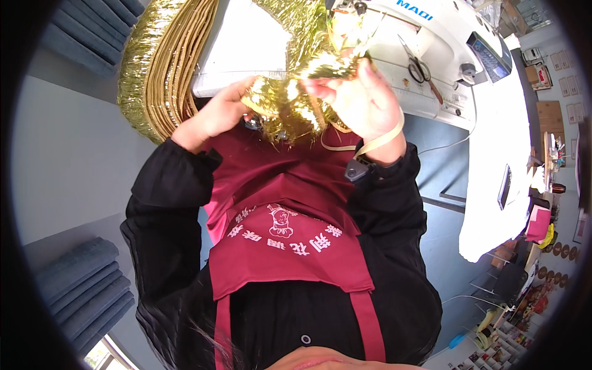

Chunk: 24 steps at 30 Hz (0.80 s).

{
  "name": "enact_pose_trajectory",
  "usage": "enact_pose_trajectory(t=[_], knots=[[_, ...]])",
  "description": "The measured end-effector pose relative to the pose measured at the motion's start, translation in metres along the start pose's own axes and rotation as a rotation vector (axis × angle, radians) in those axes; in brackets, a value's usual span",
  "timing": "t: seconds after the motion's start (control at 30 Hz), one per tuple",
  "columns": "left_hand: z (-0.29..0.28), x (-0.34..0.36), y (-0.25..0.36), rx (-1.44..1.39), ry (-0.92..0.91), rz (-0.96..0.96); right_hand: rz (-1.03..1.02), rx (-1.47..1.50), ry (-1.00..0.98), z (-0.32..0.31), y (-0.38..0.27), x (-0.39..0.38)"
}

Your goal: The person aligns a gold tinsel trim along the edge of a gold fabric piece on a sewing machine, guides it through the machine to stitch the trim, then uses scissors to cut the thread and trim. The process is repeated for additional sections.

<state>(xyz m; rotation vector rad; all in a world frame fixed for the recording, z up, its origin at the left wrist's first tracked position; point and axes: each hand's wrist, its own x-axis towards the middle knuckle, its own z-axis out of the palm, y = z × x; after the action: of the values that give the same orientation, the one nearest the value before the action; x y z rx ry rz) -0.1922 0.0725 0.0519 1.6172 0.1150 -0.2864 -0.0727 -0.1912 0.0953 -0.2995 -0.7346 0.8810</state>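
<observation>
A shiny gold tinsel fringe (pixel 280 114) hangs bunched between my two hands, above my lap. My left hand (pixel 223 113) pinches its bound edge at the left. On the other side my right hand (pixel 370 106) has its fingers on the fringe, thumb raised; glare blurs part of that grip. A narrow cream tape (pixel 383 140) loops round my right wrist and trails toward the fringe. More loose gold tinsel (pixel 311 37) lies on the table just beyond my hands.
A thick folded stack of gold fringe (pixel 176 68) drapes over the table's left side. At the far right stands a white sewing machine (pixel 425 37). Black-handled scissors (pixel 419 69) and a wooden-handled tool (pixel 436 92) lie on its bed. A white table (pixel 496 185) extends along the right.
</observation>
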Motion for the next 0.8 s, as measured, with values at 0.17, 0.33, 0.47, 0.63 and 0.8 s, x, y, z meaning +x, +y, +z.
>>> enact_pose_trajectory(t=[0.17, 0.33, 0.47, 0.63, 0.8], knots=[[0.046, 0.002, -0.019, 0.193, -0.163, 0.425, 0.053, 0.018, -0.021, 0.015, 0.018, 0.017], [0.072, 0.027, -0.029, 0.608, 0.197, 0.661, -0.012, 0.162, -0.046, 0.012, 0.027, 0.030], [0.038, 0.024, -0.011, -0.046, 0.246, 0.347, 0.029, -0.057, 0.056, -0.009, 0.008, 0.013], [-0.031, -0.019, 0.031, 0.535, 0.543, 0.212, 0.259, -0.445, 0.277, -0.036, 0.012, -0.027], [-0.058, -0.007, 0.045, -0.138, 0.705, 0.103, 0.275, -0.904, 0.344, -0.044, 0.020, -0.043]])
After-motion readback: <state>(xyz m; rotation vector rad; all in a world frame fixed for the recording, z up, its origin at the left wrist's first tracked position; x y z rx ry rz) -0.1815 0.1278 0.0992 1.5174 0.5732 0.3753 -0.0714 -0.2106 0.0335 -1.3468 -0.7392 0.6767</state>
